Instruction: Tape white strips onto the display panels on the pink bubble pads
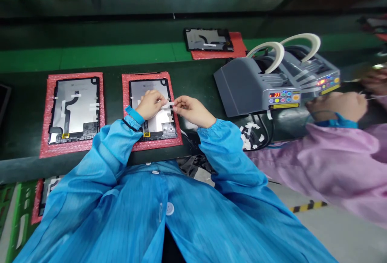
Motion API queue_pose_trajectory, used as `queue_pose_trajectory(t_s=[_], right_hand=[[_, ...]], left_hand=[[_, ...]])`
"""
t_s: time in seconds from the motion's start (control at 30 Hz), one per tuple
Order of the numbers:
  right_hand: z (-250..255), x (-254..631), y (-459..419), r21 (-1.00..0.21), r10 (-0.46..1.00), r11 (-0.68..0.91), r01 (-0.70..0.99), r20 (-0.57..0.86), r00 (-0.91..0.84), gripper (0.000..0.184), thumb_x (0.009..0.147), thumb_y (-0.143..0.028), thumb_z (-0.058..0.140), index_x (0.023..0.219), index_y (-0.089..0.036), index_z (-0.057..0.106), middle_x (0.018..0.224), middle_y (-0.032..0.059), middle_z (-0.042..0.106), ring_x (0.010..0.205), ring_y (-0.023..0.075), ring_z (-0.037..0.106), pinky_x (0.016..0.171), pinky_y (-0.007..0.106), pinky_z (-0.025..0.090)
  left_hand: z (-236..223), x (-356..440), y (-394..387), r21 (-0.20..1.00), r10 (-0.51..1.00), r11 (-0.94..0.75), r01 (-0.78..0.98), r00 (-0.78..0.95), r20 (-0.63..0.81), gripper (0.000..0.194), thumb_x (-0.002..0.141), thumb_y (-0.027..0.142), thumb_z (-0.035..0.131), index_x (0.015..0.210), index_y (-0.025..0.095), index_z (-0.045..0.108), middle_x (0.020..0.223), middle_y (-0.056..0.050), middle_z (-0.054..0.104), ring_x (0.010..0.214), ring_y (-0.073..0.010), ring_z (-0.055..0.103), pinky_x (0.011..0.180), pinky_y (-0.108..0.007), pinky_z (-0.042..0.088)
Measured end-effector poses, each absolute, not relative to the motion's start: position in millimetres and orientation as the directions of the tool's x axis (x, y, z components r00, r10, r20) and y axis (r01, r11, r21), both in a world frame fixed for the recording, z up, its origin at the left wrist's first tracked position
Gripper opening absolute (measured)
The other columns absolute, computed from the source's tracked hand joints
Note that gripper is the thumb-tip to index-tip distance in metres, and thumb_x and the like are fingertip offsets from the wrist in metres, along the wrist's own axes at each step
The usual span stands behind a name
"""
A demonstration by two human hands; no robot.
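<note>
A tablet screen assembly (157, 124) with a silver back lies on a pink bubble-wrap sheet (178, 135) in front of me. Over its upper middle is my left hand (151, 104), fingers curled and pinched close to a short white tape strip (169, 104). From the right, my right hand (193, 110) pinches that strip between thumb and forefinger at the panel's right edge. Other small white strips sit along that edge. Part of the panel is hidden under my left hand and wrist strap.
Left lies a similar tablet panel (81, 110) on pink wrap; another panel (208, 39) lies farther back. Two grey tape dispensers (256, 88) with lit displays stand at right, white scraps (250, 136) below them. A co-worker's hand (338, 106) in a pink sleeve is beside them.
</note>
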State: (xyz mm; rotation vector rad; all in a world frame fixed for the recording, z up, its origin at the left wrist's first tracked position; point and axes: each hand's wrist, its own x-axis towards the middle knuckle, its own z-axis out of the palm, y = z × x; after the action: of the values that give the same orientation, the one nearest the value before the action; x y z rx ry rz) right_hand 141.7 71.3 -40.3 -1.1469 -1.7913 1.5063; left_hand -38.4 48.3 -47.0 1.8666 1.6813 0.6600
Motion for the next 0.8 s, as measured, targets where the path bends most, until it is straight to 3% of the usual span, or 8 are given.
queue_pose_trajectory(t_s=[0.17,0.37,0.5,0.8], right_hand=[[-53,141,81,-0.944,0.902,0.063,0.323,-0.084,-0.423,0.018,0.070,-0.033,0.066,0.071,-0.017,0.056,0.061,-0.0034,0.056,0.054,0.0082,0.046,0.055,0.023,0.038],[-60,130,86,-0.841,0.905,0.207,0.501,-0.031,-0.425,0.011,0.074,-0.019,0.058,0.064,-0.018,0.052,0.065,-0.0016,0.055,0.065,0.0122,0.049,0.067,0.027,0.041],[-60,125,88,-0.747,0.928,0.204,0.633,-0.058,-0.367,0.014,0.072,-0.012,0.059,0.061,-0.018,0.053,0.069,0.0006,0.052,0.075,0.0154,0.051,0.077,0.031,0.041],[-68,121,90,-0.662,0.930,0.237,0.711,-0.058,-0.364,0.013,0.072,-0.013,0.060,0.060,-0.016,0.060,0.068,0.0015,0.052,0.076,0.0160,0.053,0.079,0.031,0.042]], left_hand=[[-51,-40,49,0.688,0.995,-0.061,0.723,0.096,-0.014,0.016,0.082,0.027,0.055,0.071,0.016,0.060,0.075,-0.002,0.056,0.079,-0.0175,0.049,0.079,-0.035,0.038],[-45,-30,48,0.584,0.995,0.060,0.809,-0.002,-0.100,0.016,0.083,0.026,0.054,0.073,0.016,0.062,0.084,-0.006,0.059,0.094,-0.0232,0.050,0.083,-0.038,0.035],[-44,-22,48,0.472,0.993,0.081,0.878,-0.033,-0.110,0.016,0.084,0.025,0.054,0.074,0.016,0.063,0.095,-0.009,0.060,0.107,-0.0282,0.047,0.089,-0.043,0.032],[-44,-18,45,0.417,0.993,0.048,0.907,0.002,-0.119,0.018,0.085,0.025,0.053,0.076,0.016,0.064,0.098,-0.010,0.060,0.110,-0.0289,0.045,0.093,-0.043,0.032]])
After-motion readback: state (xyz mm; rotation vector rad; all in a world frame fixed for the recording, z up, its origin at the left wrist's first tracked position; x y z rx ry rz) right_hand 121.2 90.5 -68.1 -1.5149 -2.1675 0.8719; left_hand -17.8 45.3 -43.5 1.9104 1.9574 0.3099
